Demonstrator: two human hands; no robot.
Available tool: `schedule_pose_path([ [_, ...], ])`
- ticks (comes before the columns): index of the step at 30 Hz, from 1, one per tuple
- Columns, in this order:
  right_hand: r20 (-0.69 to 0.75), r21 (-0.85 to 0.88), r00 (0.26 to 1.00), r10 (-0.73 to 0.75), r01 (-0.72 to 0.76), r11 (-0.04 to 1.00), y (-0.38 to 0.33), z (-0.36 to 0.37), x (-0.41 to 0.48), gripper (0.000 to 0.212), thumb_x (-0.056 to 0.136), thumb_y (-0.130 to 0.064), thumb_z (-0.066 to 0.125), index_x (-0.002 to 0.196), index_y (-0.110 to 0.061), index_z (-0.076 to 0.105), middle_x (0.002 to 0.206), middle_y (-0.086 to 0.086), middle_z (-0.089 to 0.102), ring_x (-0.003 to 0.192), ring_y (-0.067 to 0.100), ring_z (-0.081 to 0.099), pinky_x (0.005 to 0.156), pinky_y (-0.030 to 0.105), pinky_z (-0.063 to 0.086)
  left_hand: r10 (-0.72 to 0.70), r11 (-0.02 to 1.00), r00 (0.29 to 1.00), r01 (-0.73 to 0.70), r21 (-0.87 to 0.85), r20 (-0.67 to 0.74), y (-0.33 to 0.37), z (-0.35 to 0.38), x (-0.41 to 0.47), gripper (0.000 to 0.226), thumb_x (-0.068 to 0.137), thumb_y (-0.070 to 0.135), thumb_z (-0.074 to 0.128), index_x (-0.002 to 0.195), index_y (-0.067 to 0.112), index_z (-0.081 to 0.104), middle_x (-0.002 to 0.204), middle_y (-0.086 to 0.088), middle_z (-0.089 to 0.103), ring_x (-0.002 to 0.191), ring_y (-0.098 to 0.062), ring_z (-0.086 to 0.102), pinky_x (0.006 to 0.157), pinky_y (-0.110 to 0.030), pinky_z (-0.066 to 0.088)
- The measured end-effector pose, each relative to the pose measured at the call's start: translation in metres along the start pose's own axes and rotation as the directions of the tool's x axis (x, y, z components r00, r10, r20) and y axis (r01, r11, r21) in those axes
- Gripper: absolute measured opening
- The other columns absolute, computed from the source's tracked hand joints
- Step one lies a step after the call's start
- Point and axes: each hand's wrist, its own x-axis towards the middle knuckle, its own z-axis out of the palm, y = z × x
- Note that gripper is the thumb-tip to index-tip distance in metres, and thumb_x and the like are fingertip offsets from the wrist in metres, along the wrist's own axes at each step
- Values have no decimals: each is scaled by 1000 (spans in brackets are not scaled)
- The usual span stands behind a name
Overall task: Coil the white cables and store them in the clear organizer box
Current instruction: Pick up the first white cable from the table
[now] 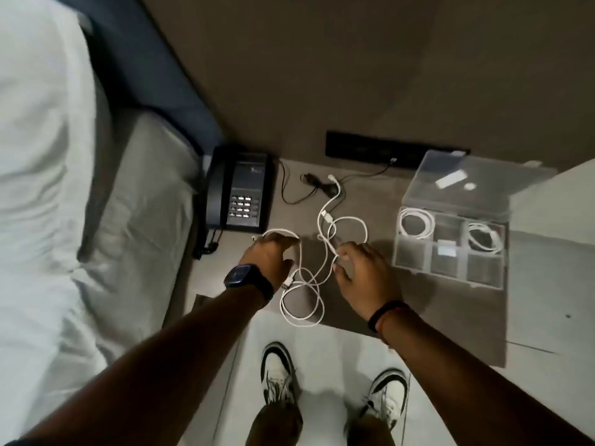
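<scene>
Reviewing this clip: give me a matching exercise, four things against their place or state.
Things:
1. telephone
2. loose white cable
3. organizer box
4. wristwatch

Place or state:
A. lid open, two coiled cables inside
B. uncoiled on the table, held by both hands
C. beside the bed, left end of the table
D. on the left arm

Pairs: 1-C, 2-B, 3-A, 4-D

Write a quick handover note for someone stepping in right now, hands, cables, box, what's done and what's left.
Left hand: on the loose white cable, near one end.
Right hand: pinching the same cable further along.
The cable lies tangled and uncoiled on the table, between phone and box.
Done: box open, two coiled cables in its back corner compartments.
Left: coil the loose cable and put it in a free compartment.
</scene>
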Motion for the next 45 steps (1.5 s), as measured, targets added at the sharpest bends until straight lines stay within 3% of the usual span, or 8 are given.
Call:
schedule_pose_path([
  [9,156,78,987,25,-37,996,32,116,38,22,80,-26,64,99,-17,68,97,11,66,91,32,62,79,40,51,249,843,952,-303,445,176,-48,63,58,33,90,35,53,123,38,57,143,-5,34,124,-32,35,99,-46,37],
  [16,-7,162,1000,12,-11,987,31,116,37,21,89,-25,52,84,-9,63,86,16,62,82,37,59,73,43,48,541,747,840,-498,440,32,-45,43,69,17,74,30,61,85,26,74,101,-6,67,93,-34,60,71,-41,46],
  [25,-365,60,921,-139,172,983,30,35,46,23,91,-26,52,75,-10,58,61,6,62,62,30,56,69,39,44,229,938,932,-133,321,-282,-35,-13,81,22,89,28,58,104,19,71,105,-10,69,104,-34,56,89,-48,42],
  [29,-424,133,891,-162,238,962,10,-1,48,19,92,-18,55,75,-9,58,59,-5,50,56,13,42,59,25,34,492,832,858,-413,371,-148,1,-17,66,46,85,44,50,127,27,53,125,-6,63,123,-30,51,99,-57,33],
  [33,-430,64,869,-246,301,951,-11,-50,45,20,91,-20,57,75,-8,61,61,-3,52,54,14,44,53,21,28,527,843,819,-471,259,-225,37,-46,53,27,84,30,48,92,20,72,90,-6,74,95,-28,67,95,-55,35],
  [37,-279,-75,914,-295,286,955,-32,-118,36,22,89,-33,56,76,-16,62,65,8,67,63,33,62,54,31,45,533,811,781,-363,459,-325,54,-106,37,28,87,32,43,83,19,67,77,-3,71,74,-29,64,76,-41,43],
  [42,-273,-264,905,-326,255,930,-86,-233,22,35,91,-42,48,70,-14,56,59,9,62,64,38,58,51,33,40,-9,943,923,135,303,-384,74,-212,4,25,88,29,53,111,23,60,119,-10,61,112,-33,53,93,-43,36],
  [45,-306,-242,891,-336,269,932,-131,-302,12,34,91,-41,49,72,-14,57,60,10,61,65,39,58,52,34,41,215,962,899,-128,242,-381,125,-257,-27,74,81,26,64,145,24,28,146,-4,41,136,-22,34,110,-45,22],
])
